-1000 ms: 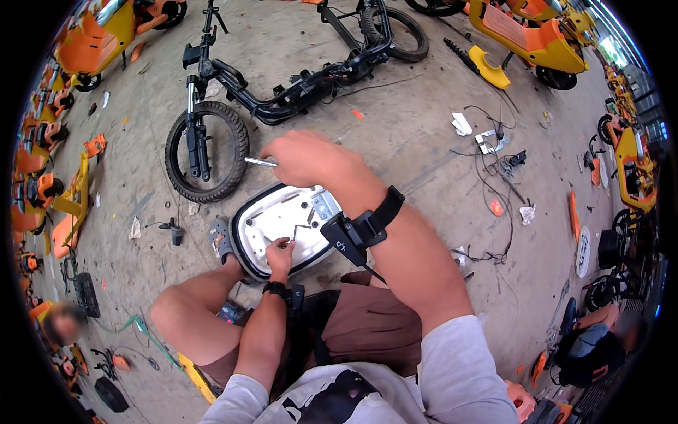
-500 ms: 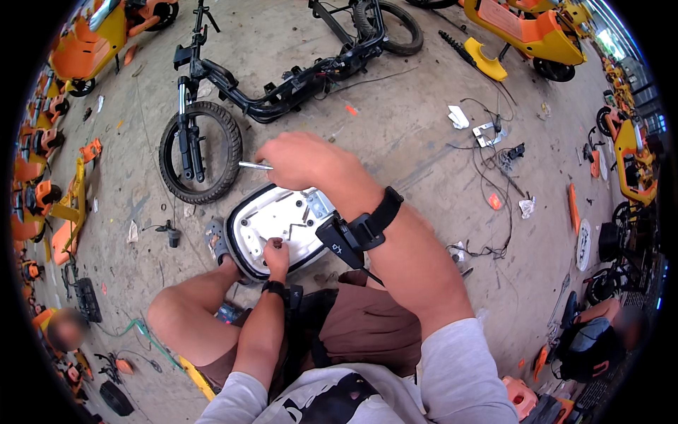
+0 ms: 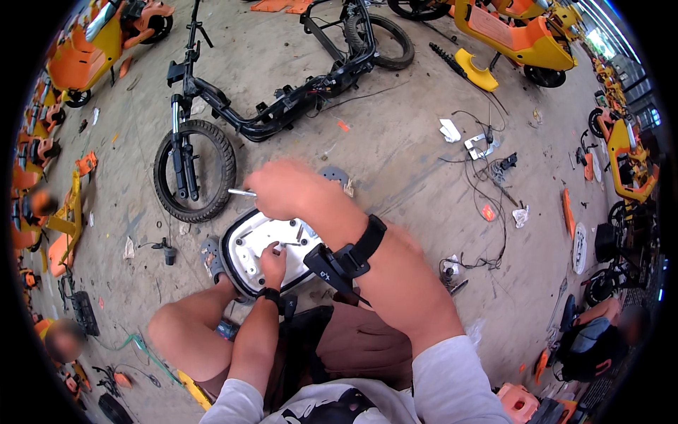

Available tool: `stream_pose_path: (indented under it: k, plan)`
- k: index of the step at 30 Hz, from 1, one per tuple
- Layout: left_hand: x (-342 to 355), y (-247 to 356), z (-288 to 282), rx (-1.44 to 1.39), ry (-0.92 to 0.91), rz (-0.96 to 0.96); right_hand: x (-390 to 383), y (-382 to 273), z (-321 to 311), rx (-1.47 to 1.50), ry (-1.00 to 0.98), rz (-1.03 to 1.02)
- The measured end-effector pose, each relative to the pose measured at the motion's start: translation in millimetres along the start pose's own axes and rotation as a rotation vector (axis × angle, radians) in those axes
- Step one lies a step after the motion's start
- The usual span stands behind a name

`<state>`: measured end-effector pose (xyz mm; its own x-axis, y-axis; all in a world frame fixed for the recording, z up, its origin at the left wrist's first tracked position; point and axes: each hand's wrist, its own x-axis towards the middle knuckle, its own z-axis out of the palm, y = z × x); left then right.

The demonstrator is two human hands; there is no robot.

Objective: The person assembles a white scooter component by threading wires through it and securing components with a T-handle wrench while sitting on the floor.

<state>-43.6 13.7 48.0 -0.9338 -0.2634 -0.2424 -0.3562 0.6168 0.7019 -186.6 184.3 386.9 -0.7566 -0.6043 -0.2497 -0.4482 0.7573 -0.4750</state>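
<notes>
A white shell (image 3: 263,237) with a black rim lies on the floor between my legs, its hollow side up. Inside it my left hand (image 3: 272,264) has thumb and fingers drawn together around something small that I cannot make out. Above the shell's far edge, my right hand (image 3: 286,189) is closed on a slim silver metal rod (image 3: 242,192), whose end sticks out to the left. Small dark rods (image 3: 299,232) lie in the shell to the right of my left fingertips. My right forearm hides the shell's right side.
A black scooter frame (image 3: 265,116) with its front wheel (image 3: 194,171) lies ahead. Loose cables (image 3: 494,212) and a metal bracket (image 3: 480,146) are on the floor to the right. Yellow-orange scooters (image 3: 519,42) stand around. A person (image 3: 600,343) sits at the far right.
The view has shifted, so the floor things sit lower. My left fingers have reached farther into the shell. My right hand, still holding the rod, has come closer to the shell.
</notes>
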Motion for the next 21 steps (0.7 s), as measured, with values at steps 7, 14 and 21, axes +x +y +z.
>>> stream_pose_path:
  k: [7,14,21]
  plan:
    - [17.4,0.4,12.9,0.069,-0.024,0.106,2.3,-0.5,6.0,0.016,0.048,-0.037]
    - [14.5,-1.0,5.3,-0.020,0.058,0.067,1.3,-2.5,4.2,-0.002,0.061,-0.050]
    - [18.7,10.0,-4.6,-0.090,-0.050,0.025,4.4,3.1,13.0,0.002,0.143,-0.024]
